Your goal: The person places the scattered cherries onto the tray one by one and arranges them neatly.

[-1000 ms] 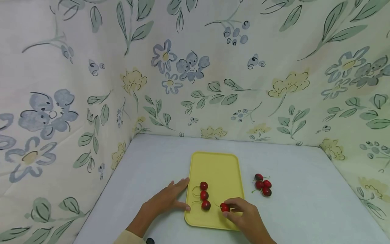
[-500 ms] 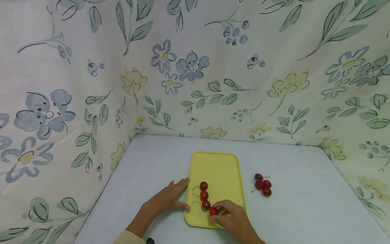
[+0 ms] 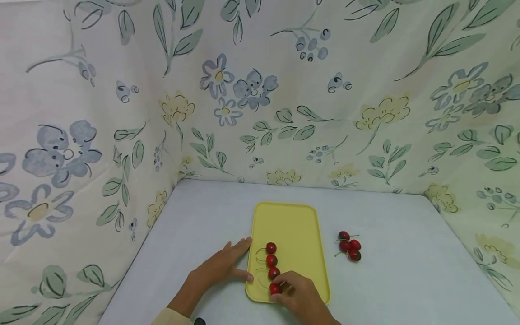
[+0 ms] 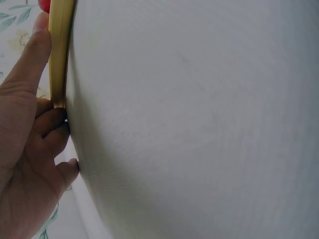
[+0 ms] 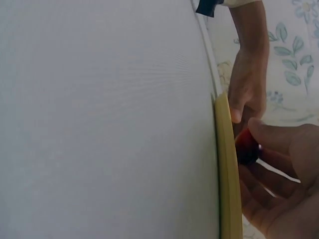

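Note:
A yellow tray lies on the table, with a column of three red cherries near its left side, stems pointing left. Just below them, at the near end, my right hand pinches another cherry between thumb and fingers. In the right wrist view that cherry looks dark red, close above the tray's edge. My left hand is spread along the tray's left rim, its thumb and fingertips touching it. The left wrist view has the thumb against the tray's side.
Several more cherries with stems lie in a cluster on the white table, right of the tray. A floral cloth hangs behind the table and along its sides. A small dark object shows beside the left sleeve.
My right hand has carried its cherry leftward and slightly nearer, from the tray's right part to just below the column. The left hand stays at the rim.

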`<action>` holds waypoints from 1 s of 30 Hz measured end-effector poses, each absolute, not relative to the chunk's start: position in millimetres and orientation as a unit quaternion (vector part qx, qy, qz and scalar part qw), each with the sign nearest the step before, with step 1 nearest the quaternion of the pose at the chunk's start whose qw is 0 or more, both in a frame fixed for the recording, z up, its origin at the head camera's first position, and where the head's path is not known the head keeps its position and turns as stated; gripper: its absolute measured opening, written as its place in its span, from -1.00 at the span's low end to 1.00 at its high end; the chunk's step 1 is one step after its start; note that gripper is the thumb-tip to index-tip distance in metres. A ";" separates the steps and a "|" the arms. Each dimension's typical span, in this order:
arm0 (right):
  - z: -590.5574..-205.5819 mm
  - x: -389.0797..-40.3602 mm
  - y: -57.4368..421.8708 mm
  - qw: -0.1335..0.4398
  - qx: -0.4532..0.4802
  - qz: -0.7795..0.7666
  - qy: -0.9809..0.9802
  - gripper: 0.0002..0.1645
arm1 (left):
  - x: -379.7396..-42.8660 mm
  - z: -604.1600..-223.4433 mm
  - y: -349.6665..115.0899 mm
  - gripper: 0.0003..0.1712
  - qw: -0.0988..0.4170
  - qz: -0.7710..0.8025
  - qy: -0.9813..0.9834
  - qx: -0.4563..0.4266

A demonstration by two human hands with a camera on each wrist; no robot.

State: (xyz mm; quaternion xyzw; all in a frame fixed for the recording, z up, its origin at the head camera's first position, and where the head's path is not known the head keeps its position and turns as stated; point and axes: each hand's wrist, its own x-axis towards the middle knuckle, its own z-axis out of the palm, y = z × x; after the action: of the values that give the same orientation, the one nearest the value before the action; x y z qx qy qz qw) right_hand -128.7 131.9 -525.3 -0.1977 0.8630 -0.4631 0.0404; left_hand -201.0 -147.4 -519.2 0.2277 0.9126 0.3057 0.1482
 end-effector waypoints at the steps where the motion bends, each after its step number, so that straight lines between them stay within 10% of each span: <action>1: -526.4 -128.3 131.2 0.044 -0.199 -0.460 0.864 -0.70 | -201.0 -519.4 -147.6 0.26 0.150 0.306 0.912 0.227; 30: -518.2 -129.1 155.7 0.038 -0.136 -0.461 0.876 -0.61 | -202.0 -520.0 -146.6 0.27 0.148 0.298 0.917 0.222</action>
State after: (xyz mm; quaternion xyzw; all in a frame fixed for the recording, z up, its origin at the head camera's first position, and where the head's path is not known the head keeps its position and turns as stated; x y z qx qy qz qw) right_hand -129.1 155.7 -518.2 -0.1362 0.8761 -0.4609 0.0379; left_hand -202.0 -146.6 -520.0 0.2217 0.9166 0.2980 0.1481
